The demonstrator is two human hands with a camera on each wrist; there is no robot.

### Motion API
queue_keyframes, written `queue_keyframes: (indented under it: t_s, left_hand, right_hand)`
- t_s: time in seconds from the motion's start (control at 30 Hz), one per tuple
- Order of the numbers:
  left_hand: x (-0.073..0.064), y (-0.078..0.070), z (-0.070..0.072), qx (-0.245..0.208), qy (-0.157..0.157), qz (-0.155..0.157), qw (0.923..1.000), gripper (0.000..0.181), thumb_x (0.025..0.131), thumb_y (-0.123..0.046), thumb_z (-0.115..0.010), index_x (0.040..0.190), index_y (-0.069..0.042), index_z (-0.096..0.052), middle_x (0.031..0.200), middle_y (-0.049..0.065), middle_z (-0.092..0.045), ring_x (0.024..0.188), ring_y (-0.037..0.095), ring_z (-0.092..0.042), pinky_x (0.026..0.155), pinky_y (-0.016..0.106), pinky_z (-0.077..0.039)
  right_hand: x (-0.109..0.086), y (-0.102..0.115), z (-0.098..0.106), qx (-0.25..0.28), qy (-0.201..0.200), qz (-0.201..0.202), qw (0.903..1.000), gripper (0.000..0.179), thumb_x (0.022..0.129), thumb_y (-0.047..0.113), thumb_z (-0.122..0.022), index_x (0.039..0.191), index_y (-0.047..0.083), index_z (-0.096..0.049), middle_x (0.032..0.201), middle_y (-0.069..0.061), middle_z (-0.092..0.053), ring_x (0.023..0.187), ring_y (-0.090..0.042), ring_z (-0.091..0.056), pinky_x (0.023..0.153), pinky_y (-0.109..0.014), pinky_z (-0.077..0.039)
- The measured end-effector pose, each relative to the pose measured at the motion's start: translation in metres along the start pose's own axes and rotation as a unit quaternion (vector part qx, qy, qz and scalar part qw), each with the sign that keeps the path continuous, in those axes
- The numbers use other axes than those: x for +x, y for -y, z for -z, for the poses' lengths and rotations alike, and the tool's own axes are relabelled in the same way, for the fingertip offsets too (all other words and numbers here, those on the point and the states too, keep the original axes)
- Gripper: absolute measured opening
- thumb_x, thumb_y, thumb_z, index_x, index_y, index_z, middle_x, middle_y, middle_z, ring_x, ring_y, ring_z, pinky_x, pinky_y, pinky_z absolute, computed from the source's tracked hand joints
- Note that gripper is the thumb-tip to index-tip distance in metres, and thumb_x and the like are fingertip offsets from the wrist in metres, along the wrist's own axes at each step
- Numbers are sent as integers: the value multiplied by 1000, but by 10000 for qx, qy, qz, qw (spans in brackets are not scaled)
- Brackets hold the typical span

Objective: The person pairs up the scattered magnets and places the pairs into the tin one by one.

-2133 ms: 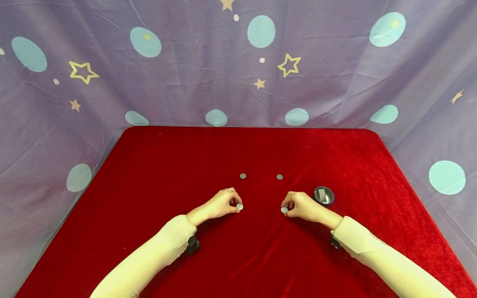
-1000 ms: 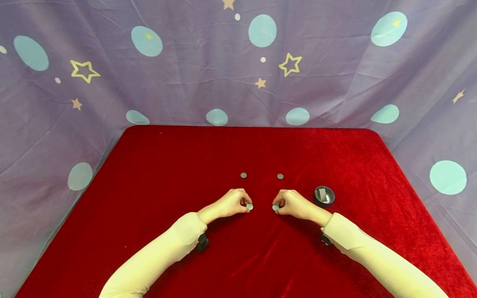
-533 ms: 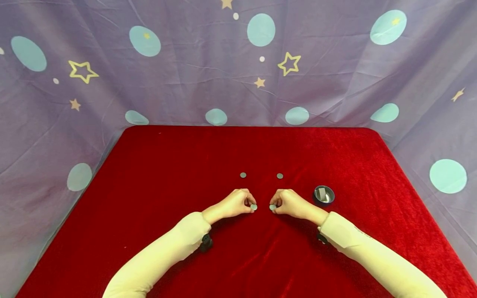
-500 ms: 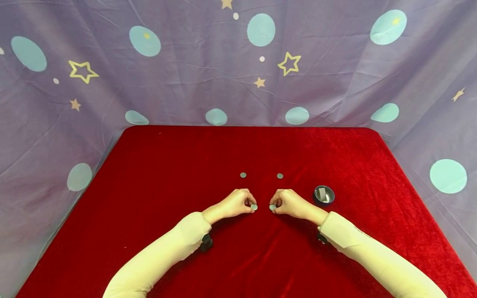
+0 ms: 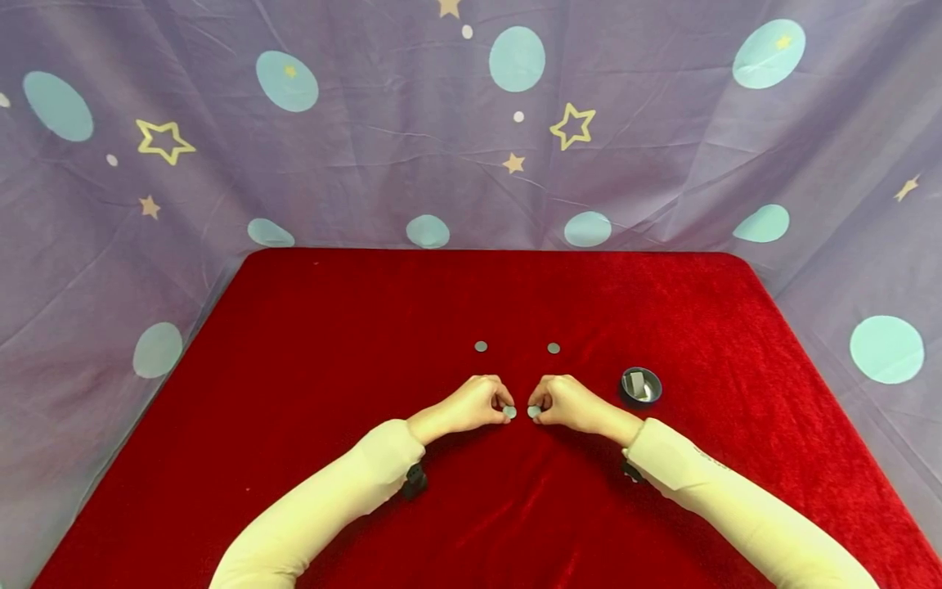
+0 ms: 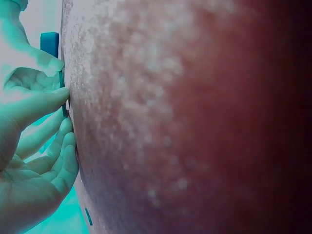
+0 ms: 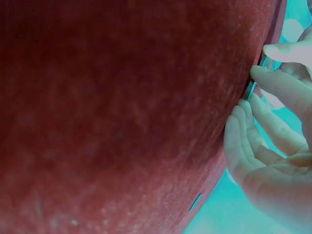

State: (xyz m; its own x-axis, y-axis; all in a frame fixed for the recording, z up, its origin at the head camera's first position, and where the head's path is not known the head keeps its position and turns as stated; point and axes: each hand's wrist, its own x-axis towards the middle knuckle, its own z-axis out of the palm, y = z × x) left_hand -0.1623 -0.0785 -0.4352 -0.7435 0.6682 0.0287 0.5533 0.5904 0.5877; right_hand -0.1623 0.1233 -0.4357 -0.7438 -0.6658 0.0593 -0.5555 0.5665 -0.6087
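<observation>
Head view shows four small discs in all and two hands at one red-covered surface. The left hand pinches the first disc between thumb and fingers, drawn narrow; the right hand pinches the second disc the same way. These two face each other around the middle of the surface, near but apart. Beyond them, the third disc and the fourth disc lie loose in a row roughly parallel to the far edge. One dark bowl stands beyond the right wrist, closer to the right edge than the left, with at least one pale block inside. Both wrist views catch the pinched pair nearly edge-on, so whether they touch the surface is hard to tell.
</observation>
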Motion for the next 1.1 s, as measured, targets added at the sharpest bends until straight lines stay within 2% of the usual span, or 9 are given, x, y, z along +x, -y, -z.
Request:
queue_keyframes:
  t_s: [0.63,1.1]
  left_hand:
    - [5,-5,-7,-10,135,33,9999,14,72,-8,-71,84,-4,-68,80,3,-58,72,13,-55,63,17,-43]
    - [7,-8,-7,118,182,95,9997,14,72,-10,-72,84,-5,-68,79,2,-58,72,13,-54,64,19,-42]
  right_hand:
    - [1,5,-3,0,67,-131,9999,13,65,3,-72,78,3,-68,74,0,-57,65,-9,-54,58,-17,-43]
    - [2,5,-4,-119,10,-13,9999,13,63,3,-72,76,4,-68,71,1,-56,63,-7,-52,57,-16,-42]
